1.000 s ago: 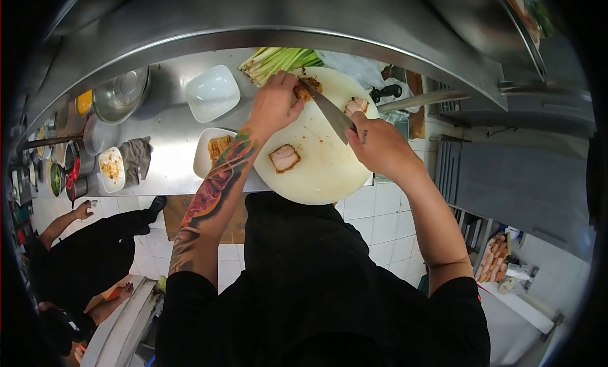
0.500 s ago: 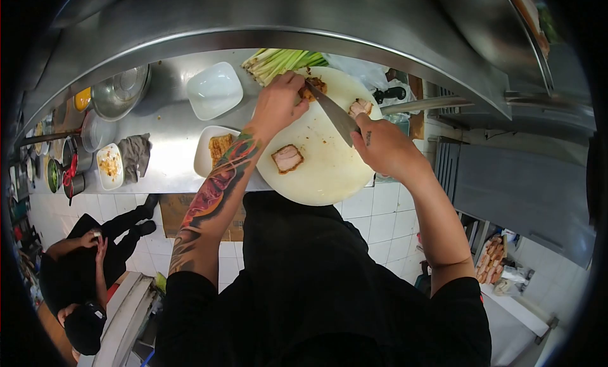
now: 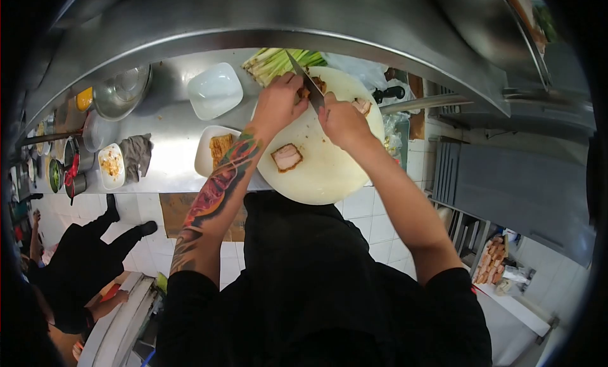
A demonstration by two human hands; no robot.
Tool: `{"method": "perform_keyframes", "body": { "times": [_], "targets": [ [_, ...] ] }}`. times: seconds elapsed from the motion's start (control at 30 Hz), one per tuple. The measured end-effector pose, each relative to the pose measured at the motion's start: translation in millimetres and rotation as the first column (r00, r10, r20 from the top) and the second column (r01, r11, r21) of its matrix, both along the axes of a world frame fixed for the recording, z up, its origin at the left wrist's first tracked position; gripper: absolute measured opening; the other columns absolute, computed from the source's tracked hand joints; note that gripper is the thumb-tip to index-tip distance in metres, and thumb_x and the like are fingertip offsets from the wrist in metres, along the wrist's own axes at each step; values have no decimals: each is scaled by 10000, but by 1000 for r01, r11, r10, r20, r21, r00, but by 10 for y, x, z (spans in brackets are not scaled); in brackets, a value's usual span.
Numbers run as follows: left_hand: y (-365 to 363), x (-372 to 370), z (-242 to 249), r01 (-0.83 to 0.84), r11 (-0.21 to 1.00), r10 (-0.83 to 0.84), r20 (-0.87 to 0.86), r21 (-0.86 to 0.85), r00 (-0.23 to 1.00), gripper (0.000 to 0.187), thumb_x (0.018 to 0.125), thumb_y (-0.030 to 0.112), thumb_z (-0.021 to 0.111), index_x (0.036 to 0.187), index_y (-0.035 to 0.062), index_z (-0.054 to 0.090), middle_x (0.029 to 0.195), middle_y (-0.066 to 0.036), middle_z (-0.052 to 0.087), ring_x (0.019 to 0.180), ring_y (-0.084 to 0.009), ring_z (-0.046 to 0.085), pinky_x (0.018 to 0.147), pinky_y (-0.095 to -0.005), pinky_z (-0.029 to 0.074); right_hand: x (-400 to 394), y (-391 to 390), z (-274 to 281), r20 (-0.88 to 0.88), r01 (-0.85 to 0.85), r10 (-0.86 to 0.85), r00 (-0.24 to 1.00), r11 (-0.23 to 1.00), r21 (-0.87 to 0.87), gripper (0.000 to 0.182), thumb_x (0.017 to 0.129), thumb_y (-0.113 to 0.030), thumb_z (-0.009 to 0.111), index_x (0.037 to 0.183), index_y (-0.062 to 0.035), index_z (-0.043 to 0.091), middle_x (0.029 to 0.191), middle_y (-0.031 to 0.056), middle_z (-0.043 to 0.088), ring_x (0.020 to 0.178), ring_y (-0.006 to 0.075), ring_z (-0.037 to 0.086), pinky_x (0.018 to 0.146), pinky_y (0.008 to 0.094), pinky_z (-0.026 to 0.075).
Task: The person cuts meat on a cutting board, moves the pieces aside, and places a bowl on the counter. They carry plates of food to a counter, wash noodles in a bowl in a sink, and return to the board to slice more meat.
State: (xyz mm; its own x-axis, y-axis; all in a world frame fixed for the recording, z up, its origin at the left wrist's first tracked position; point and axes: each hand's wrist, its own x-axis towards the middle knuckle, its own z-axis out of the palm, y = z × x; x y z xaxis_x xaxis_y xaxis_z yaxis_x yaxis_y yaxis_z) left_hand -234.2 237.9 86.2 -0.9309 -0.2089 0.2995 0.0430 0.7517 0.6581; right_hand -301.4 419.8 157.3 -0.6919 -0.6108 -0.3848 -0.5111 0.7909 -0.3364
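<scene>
Our left hand (image 3: 278, 104) pins the pork piece (image 3: 315, 86) at the cutting board's (image 3: 329, 170) far edge; our right hand (image 3: 342, 121), fist closed, grips the knife (image 3: 304, 78) just beside it.

Your top is black with short sleeves ending above the elbows, and a black apron or shirt front covers your torso. Left forearm (image 3: 212, 199): a large tattoo in red, orange, green and blue runs from wrist to elbow. Right forearm (image 3: 405, 208): bare, unmarked. Both hands bare, no gloves.
</scene>
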Motion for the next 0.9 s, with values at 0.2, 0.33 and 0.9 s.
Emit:
{"method": "perform_keyframes", "body": {
  "times": [0.2,0.33,0.9],
  "targets": [
    [-65,60,29,23,1000,-23,-3,6,1000,382,808,215,814,1098,18,661,1065,-167,683,1024,-380,667,874,-454,553,11,307,532,-125,-40,12,992,974,-224,227,1019,-234,613,1094,-28,552,771,240,678,702,452,674,653,515,524],
    [-340,642,189,-119,959,115,30,256,993,571,822,240,844,1288,15,601,1175,-192,660,1138,-380,638,978,-436,525,338,702,742,41,-33,43,998,972,-231,212,984,-179,636,1070,-25,518,741,235,673,738,464,675,682,560,522],
    [12,808,5,-31,1000,31,-107,-3,994,426,763,113,798,1130,43,593,1209,-160,558,1110,-383,542,960,-470,450,559,471,660,-122,-250,244,962,967,-41,172,999,-184,607,1055,-36,540,750,186,695,720,393,707,679,522,554]
  ]
}}
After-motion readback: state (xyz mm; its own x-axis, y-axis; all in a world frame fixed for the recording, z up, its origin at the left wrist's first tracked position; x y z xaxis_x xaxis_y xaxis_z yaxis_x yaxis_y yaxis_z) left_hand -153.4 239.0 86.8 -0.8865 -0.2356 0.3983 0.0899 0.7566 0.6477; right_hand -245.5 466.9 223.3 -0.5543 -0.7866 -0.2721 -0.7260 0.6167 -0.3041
